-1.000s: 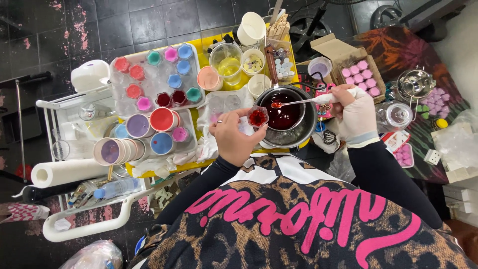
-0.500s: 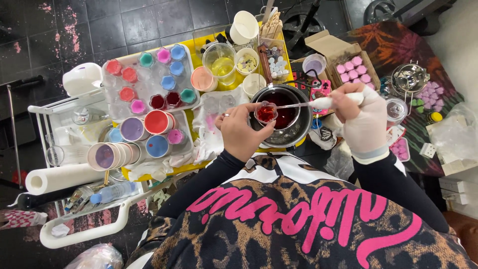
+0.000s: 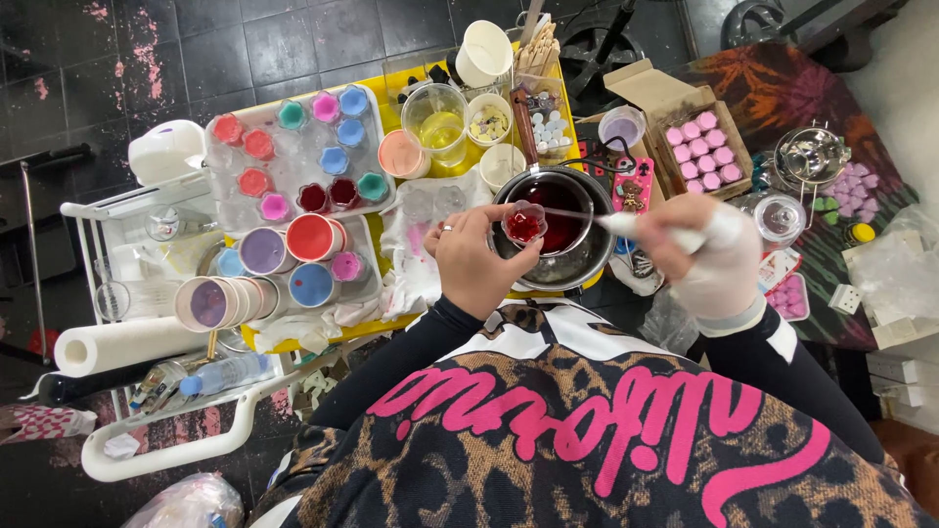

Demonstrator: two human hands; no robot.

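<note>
While held: one cup (image 3: pixel 524 225) (red-filled)

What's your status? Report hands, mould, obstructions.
Left hand holds small clear mould of red liquid over round metal pot. Right hand grips white-handled spoon. Nothing between them.

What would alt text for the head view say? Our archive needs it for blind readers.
Seen from above, a person's left hand holds a small clear cup of red liquid over a metal pot of dark red liquid, while the white-wrapped right hand holds a white-handled tool to it. Trays of coloured moulds sit left.
</note>
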